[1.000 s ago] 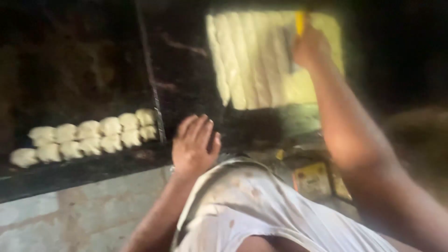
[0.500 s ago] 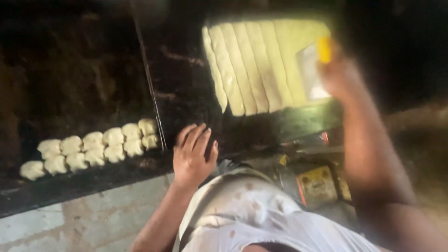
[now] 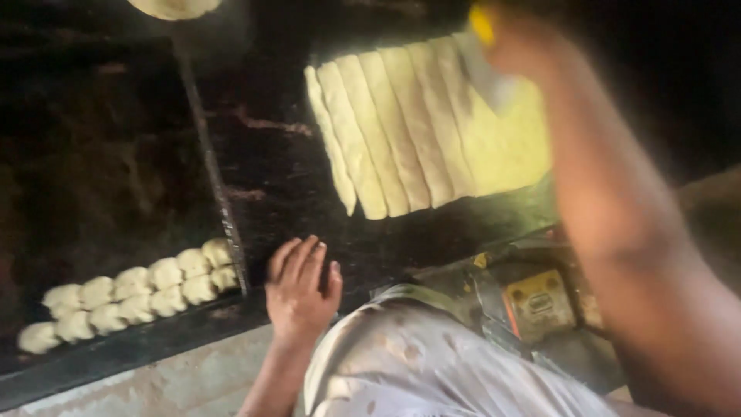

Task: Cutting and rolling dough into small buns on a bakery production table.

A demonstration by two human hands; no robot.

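A flat sheet of pale dough (image 3: 432,127) lies on the dark counter (image 3: 278,177), cut into several long strips on its left part. My right hand (image 3: 517,42) is over its far right side, closed on a scraper (image 3: 485,66) with a yellow handle and a pale blade that touches the dough. My left hand (image 3: 302,289) rests flat on the counter's near edge, fingers together, holding nothing.
Two rows of small dough balls (image 3: 131,297) sit on the counter at the left, beyond a thin metal strip (image 3: 212,170). A round piece of dough (image 3: 174,8) shows at the top edge. A dark object with a yellow plate (image 3: 540,305) lies below the counter.
My right hand has carried the scraper rightward across the dough sheet. More strips now show on the left. My left hand has stayed on the counter edge while the view shifted.
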